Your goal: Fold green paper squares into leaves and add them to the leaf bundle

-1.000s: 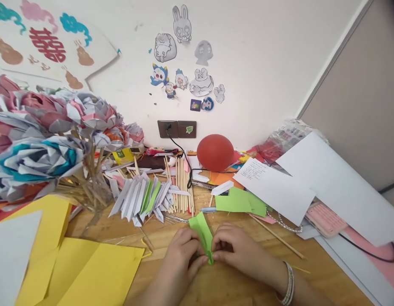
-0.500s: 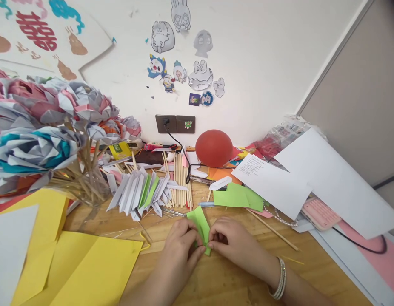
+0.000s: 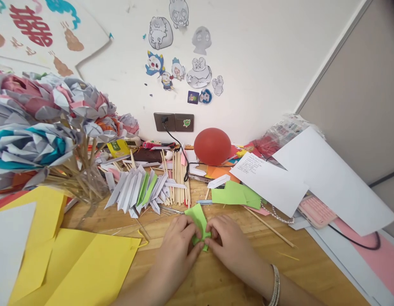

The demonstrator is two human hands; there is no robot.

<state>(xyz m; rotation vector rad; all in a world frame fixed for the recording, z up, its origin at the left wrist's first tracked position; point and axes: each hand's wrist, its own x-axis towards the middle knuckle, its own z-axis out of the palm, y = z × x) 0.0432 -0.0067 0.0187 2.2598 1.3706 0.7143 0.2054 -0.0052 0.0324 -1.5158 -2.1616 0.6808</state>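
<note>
as hands pinch, paper lies between

Lime-green paper strip; red balloon

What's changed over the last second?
The left hand and right hand drew their thumbs inward, slightly closer, at the near end of the green paper. The view shifted, lifting the scene in frame. Nothing was grabbed or released; both still hold the paper. The red balloon stays put.

Backs onto a white wall bearing cartoon cutouts and a dark socket plate; meets a grey partition at right; spreads below into a wooden tabletop; looks softly lit.
</note>
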